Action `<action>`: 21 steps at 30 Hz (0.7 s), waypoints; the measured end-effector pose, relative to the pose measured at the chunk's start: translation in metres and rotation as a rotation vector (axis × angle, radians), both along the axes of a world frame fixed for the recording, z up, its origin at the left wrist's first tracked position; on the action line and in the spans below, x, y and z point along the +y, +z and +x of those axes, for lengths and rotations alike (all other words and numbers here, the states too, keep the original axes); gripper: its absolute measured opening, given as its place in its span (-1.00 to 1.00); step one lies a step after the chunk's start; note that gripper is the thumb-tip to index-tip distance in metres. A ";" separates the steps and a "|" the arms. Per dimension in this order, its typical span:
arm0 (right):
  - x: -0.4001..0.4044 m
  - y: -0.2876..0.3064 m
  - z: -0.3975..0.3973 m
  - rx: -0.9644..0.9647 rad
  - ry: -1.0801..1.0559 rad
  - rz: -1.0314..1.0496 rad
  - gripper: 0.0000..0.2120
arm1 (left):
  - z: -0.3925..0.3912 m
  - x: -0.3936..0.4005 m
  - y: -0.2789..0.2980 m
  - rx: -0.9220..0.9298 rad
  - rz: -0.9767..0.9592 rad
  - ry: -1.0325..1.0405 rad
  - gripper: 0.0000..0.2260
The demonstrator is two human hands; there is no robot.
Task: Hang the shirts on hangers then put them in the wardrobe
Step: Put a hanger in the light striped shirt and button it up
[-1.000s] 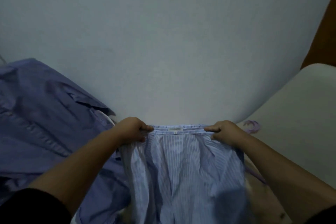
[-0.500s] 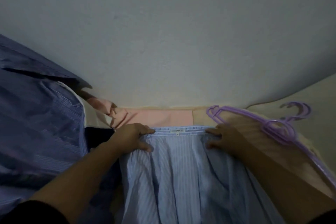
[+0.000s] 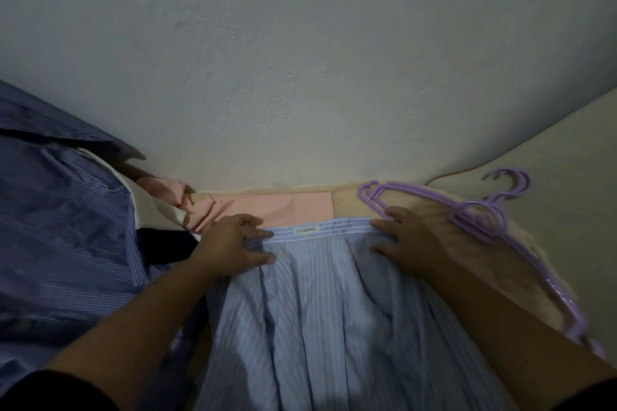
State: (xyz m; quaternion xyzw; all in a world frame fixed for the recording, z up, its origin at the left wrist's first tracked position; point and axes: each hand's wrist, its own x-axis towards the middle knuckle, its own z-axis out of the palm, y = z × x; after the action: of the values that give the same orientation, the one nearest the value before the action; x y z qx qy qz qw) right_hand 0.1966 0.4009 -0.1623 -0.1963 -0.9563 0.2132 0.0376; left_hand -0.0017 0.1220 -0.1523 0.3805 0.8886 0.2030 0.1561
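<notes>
A pale blue striped cotton shirt point(image 3: 334, 317) lies spread down the middle of the frame, its collar band with a small white label at the centre, turned toward the wall. The left hand point(image 3: 233, 245) rests at the left end of that collar, fingers curled onto the fabric and thumb laid along the yoke — it looks like a light pinch of the collar edge, though how much cloth is actually caught I cannot tell for certain. The right hand point(image 3: 405, 243) lies flat at the right end, fingers spread and nearly straight, pressing the shoulder down rather than grasping it. Held this way, the neckline is stretched taut and flat, which probably makes the opening easy to find for a hanger.

A bunch of lilac plastic hangers point(image 3: 474, 220) lies just right of the right hand, on a cream fleecy blanket point(image 3: 521, 280), hooks pointing toward the upper right; the fingertips are nearly touching the closest one — likely the next thing to pick up. A pink folded garment point(image 3: 293, 207) sits just above the collar, and a darker blue striped shirt point(image 3: 60, 243) is heaped at the left of the frame. No wardrobe is in view.
</notes>
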 end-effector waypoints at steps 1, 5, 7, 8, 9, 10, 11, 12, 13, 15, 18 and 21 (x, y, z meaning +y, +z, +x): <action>0.001 0.003 0.008 0.032 -0.025 0.033 -0.49 | 0.004 0.001 0.004 0.006 0.030 0.003 -0.08; 0.021 0.000 0.043 0.001 -0.109 0.171 -0.48 | 0.035 0.018 0.017 0.092 0.060 -0.027 0.10; 0.044 -0.015 0.063 -0.140 -0.095 0.268 -0.47 | 0.054 0.031 0.016 0.151 0.071 -0.044 0.06; 0.050 -0.018 0.073 -0.157 -0.086 0.305 -0.42 | 0.062 0.038 0.011 0.175 0.090 -0.075 0.04; 0.054 -0.019 0.085 -0.154 -0.125 0.339 -0.40 | 0.069 0.046 0.005 0.205 0.112 -0.114 0.02; 0.053 -0.012 0.097 -0.145 -0.206 0.340 -0.44 | 0.076 0.053 -0.001 0.226 0.120 -0.143 0.00; 0.046 0.001 0.108 -0.132 -0.296 0.341 -0.51 | 0.083 0.062 -0.007 0.248 0.126 -0.170 -0.01; 0.038 0.013 0.116 -0.088 -0.361 0.343 -0.50 | 0.093 0.070 -0.011 0.255 0.114 -0.192 0.00; 0.033 0.020 0.122 -0.037 -0.414 0.361 -0.45 | 0.102 0.078 -0.015 0.257 0.097 -0.205 0.02; 0.031 0.027 0.132 -0.017 -0.506 0.364 -0.30 | 0.116 0.089 -0.026 0.259 0.048 -0.217 0.08; 0.033 0.022 0.142 -0.165 -0.518 0.294 -0.09 | 0.125 0.099 -0.042 0.260 -0.043 -0.232 0.17; 0.036 0.009 0.147 -0.219 -0.498 0.291 0.06 | 0.128 0.102 -0.051 0.218 -0.084 -0.230 0.22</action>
State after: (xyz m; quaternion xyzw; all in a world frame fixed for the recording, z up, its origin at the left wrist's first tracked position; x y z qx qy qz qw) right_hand 0.3440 0.4370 -0.1536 -0.4389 -0.8977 0.0355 0.0130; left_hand 0.1262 0.2242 -0.2033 0.4924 0.8587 0.1038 0.0966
